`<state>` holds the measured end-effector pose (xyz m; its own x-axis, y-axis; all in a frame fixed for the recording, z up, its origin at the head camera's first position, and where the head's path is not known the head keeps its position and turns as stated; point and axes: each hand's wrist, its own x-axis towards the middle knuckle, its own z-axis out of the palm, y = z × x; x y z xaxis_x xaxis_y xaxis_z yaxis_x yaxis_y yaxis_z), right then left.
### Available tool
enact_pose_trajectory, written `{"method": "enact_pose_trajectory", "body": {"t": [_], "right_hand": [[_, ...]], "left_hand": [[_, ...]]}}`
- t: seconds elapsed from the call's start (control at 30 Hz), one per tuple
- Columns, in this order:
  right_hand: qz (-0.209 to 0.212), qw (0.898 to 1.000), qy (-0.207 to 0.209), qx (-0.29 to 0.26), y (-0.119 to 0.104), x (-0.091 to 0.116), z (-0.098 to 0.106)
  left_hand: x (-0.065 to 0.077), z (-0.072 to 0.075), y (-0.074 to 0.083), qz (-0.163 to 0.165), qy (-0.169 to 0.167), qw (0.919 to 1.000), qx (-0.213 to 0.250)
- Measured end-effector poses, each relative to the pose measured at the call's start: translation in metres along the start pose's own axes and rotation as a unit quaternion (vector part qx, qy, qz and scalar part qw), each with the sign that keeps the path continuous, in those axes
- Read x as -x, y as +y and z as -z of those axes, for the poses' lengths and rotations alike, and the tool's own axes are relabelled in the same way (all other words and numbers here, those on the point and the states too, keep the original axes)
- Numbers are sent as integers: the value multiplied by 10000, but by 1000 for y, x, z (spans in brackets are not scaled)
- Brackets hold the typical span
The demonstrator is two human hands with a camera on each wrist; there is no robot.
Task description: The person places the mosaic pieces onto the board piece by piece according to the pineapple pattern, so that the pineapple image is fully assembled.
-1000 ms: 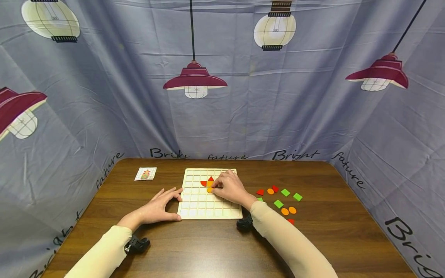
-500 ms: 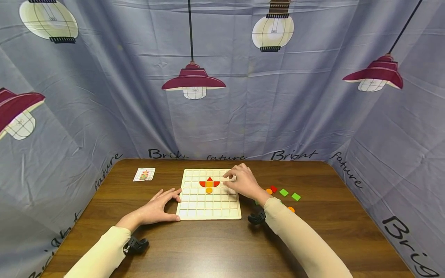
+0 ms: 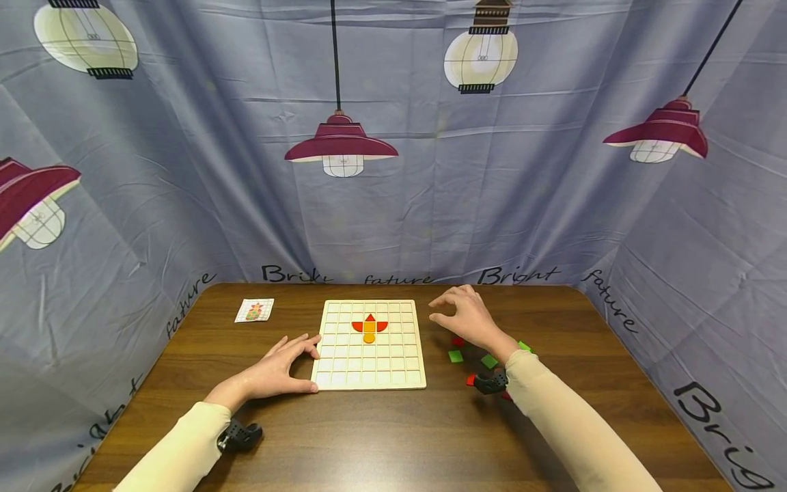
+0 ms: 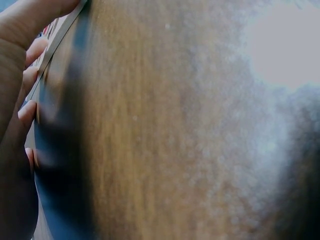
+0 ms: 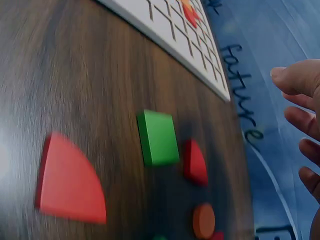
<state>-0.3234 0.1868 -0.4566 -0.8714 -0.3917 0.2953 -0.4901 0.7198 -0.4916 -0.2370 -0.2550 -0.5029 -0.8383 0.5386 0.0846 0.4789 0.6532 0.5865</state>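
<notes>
A pale grid board (image 3: 393, 372) lies flat on the table. Set in its upper middle cells are a red triangle (image 3: 369, 318), an orange square (image 3: 369, 326), an orange disc (image 3: 369, 338) and a red quarter-circle on each side of the square. My left hand (image 3: 279, 369) touches the board's left edge, thumb at the near corner and fingers spread further up. To the right of the board my right hand (image 3: 470, 318) hovers over the table with thumb and fingers apart, holding nothing. Under its wrist lie loose pieces, among them a green square (image 5: 161, 140) and a red quarter-circle (image 5: 70, 180).
At the back left lies a small card (image 3: 254, 310) printed with a pineapple-like pattern on a grid. More green squares (image 3: 489, 361) and red pieces are partly covered by the right forearm. A patterned grey-blue curtain (image 3: 393, 225) closes off the table's far side.
My right hand has drawn back to the right, off the board, uncovering the red quarter-circle right of the orange square. The left hand keeps its place at the board's edge.
</notes>
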Motion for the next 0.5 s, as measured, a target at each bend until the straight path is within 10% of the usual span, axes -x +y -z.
{"method": "enact_pose_trajectory", "body": {"t": [0.5], "right_hand": [[-492,9984,131,264,62,49,40]], "left_hand": [[1,0,0,0,-20,10000,2]]}}
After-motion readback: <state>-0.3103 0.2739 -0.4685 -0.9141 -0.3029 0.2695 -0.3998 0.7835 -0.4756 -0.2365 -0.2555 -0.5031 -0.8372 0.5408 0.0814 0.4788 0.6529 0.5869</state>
